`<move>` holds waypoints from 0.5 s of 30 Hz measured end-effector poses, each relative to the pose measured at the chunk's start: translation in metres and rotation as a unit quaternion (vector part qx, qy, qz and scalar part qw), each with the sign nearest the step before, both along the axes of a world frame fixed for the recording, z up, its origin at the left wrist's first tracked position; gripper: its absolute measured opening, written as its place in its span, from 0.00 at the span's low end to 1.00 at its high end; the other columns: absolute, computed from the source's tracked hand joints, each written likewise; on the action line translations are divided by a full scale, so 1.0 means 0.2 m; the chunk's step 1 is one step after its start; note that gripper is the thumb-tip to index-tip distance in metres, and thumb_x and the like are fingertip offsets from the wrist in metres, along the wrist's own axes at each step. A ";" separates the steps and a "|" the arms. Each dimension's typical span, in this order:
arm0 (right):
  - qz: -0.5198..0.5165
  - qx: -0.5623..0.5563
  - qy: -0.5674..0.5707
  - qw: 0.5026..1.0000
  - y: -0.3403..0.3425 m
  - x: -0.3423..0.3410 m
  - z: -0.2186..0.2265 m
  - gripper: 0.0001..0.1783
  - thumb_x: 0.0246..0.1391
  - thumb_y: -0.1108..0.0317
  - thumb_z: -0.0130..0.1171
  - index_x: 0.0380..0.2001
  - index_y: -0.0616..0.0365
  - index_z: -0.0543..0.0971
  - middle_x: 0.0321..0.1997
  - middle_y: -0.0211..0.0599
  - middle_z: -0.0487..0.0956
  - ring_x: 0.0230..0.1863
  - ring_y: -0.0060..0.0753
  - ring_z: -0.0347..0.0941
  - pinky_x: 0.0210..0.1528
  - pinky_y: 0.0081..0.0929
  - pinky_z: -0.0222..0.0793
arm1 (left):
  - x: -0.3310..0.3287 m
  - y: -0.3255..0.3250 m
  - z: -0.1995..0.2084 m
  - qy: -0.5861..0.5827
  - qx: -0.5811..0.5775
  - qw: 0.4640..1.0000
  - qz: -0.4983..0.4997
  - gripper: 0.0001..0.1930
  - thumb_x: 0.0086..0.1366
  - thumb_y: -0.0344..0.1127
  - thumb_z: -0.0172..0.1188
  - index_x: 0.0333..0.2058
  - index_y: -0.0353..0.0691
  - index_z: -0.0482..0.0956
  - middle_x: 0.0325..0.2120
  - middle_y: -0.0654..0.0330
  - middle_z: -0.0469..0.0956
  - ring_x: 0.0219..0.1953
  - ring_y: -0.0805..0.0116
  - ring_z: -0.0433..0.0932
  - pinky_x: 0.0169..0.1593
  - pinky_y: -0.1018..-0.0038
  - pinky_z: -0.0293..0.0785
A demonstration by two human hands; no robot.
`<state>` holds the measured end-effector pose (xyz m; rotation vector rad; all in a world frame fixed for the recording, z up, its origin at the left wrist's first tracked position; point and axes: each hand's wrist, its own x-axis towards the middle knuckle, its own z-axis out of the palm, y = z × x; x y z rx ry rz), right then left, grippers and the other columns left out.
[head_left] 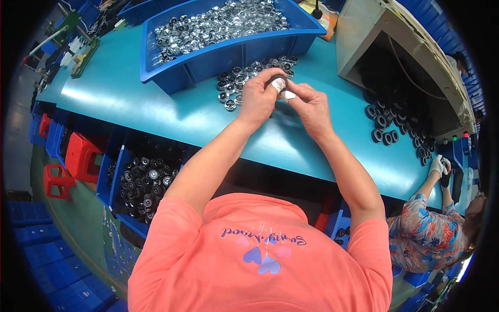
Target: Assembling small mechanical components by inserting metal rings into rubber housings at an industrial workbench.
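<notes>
Both hands meet above the teal table, closed on a small black rubber tyre [281,78]. My left hand [257,99] wraps its fingers round one side of it, and the white-covered thumb presses at its middle. From the other side my right hand [312,105] pinches the tyre, also with a white covering on the thumb. Whether a hub sits inside the tyre is hidden by the thumbs. Just beyond and left of my hands lies a loose pile of clear and black wheel hubs [228,83].
A large blue bin [218,60] full of hubs stands behind the pile. Loose black tyres [387,122] lie at right by a metal box [358,39]. Below the table's left edge, another blue bin [120,171] holds wheels. A co-worker's gloved hand [437,165] is at far right.
</notes>
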<state>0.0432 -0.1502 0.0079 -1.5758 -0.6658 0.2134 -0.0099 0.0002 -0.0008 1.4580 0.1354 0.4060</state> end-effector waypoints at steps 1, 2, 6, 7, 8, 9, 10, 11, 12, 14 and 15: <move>-0.004 -0.007 0.015 1.000 0.00 0.00 0.00 0.21 0.54 0.77 0.62 0.52 0.54 0.85 0.39 0.29 0.82 0.40 0.19 0.75 0.46 0.20 0.71 | 0.00 0.01 0.00 0.007 0.002 1.000 -0.003 0.10 0.73 0.30 0.55 0.50 0.41 0.80 0.32 0.66 0.80 0.24 0.81 0.72 0.22 0.81 0.71; -0.008 -0.014 0.030 0.999 0.00 0.01 0.00 0.21 0.54 0.77 0.62 0.53 0.55 0.85 0.40 0.30 0.83 0.40 0.19 0.75 0.46 0.20 0.71 | 0.01 0.02 0.00 0.013 -0.012 1.000 -0.023 0.12 0.73 0.30 0.55 0.51 0.40 0.79 0.33 0.65 0.80 0.24 0.81 0.73 0.23 0.81 0.72; 0.004 0.053 0.144 0.988 0.01 0.06 0.02 0.21 0.56 0.76 0.60 0.54 0.61 0.83 0.44 0.33 0.84 0.41 0.21 0.78 0.48 0.20 0.73 | 0.01 0.03 0.03 0.018 -0.063 0.994 -0.086 0.19 0.73 0.29 0.54 0.60 0.37 0.73 0.37 0.62 0.80 0.27 0.79 0.73 0.27 0.79 0.75; 0.013 0.055 0.155 0.986 0.00 0.07 0.02 0.21 0.56 0.76 0.60 0.55 0.62 0.82 0.45 0.34 0.84 0.42 0.21 0.79 0.48 0.21 0.73 | 0.00 0.02 0.03 0.016 -0.076 0.992 -0.098 0.21 0.73 0.29 0.53 0.63 0.36 0.71 0.39 0.61 0.79 0.27 0.79 0.73 0.28 0.78 0.76; 0.022 0.058 0.166 0.984 -0.02 0.09 0.02 0.21 0.57 0.76 0.59 0.55 0.63 0.82 0.46 0.35 0.84 0.44 0.22 0.79 0.49 0.22 0.74 | 0.01 0.03 0.01 0.015 -0.056 0.991 -0.122 0.26 0.72 0.30 0.54 0.68 0.36 0.64 0.41 0.59 0.78 0.29 0.78 0.73 0.31 0.76 0.77; 0.031 0.061 0.177 0.982 -0.03 0.10 0.02 0.21 0.57 0.76 0.59 0.55 0.64 0.81 0.46 0.36 0.85 0.45 0.23 0.80 0.50 0.22 0.74 | 0.00 0.03 0.01 0.025 -0.048 0.991 -0.125 0.26 0.72 0.30 0.54 0.68 0.36 0.64 0.41 0.59 0.78 0.29 0.78 0.73 0.32 0.76 0.77; 0.022 0.055 0.177 0.982 -0.04 0.10 0.01 0.21 0.57 0.76 0.58 0.55 0.63 0.81 0.46 0.36 0.85 0.45 0.23 0.80 0.50 0.23 0.74 | 0.00 0.03 0.02 0.034 -0.040 0.990 -0.128 0.27 0.72 0.30 0.55 0.68 0.35 0.64 0.41 0.59 0.78 0.29 0.77 0.73 0.32 0.76 0.77; 0.023 0.049 0.176 0.983 -0.04 0.10 0.01 0.22 0.57 0.76 0.58 0.55 0.63 0.81 0.46 0.36 0.84 0.44 0.23 0.80 0.50 0.23 0.74 | 0.00 0.03 0.02 0.043 -0.031 0.990 -0.130 0.27 0.72 0.30 0.55 0.68 0.35 0.64 0.41 0.59 0.78 0.30 0.77 0.74 0.32 0.76 0.77; 0.024 0.042 0.176 0.983 -0.04 0.10 0.02 0.22 0.57 0.76 0.58 0.55 0.64 0.81 0.46 0.37 0.84 0.44 0.23 0.80 0.50 0.23 0.74 | 0.00 0.02 0.03 0.039 -0.041 0.990 -0.127 0.26 0.72 0.30 0.56 0.67 0.36 0.65 0.40 0.59 0.79 0.29 0.78 0.74 0.31 0.77 0.77; 0.031 0.044 0.174 0.983 -0.05 0.10 0.02 0.22 0.56 0.76 0.58 0.55 0.63 0.81 0.47 0.37 0.84 0.44 0.23 0.79 0.50 0.23 0.74 | 0.00 0.01 0.04 0.031 -0.058 0.991 -0.120 0.25 0.71 0.30 0.57 0.66 0.37 0.68 0.39 0.60 0.79 0.29 0.78 0.74 0.30 0.77 0.77; 0.036 0.052 0.174 0.983 -0.04 0.10 0.01 0.22 0.55 0.76 0.58 0.55 0.63 0.82 0.47 0.37 0.84 0.43 0.23 0.79 0.49 0.22 0.74 | 0.00 0.02 0.04 0.033 -0.053 0.992 -0.113 0.24 0.71 0.30 0.57 0.64 0.37 0.70 0.37 0.61 0.79 0.28 0.79 0.74 0.29 0.78 0.76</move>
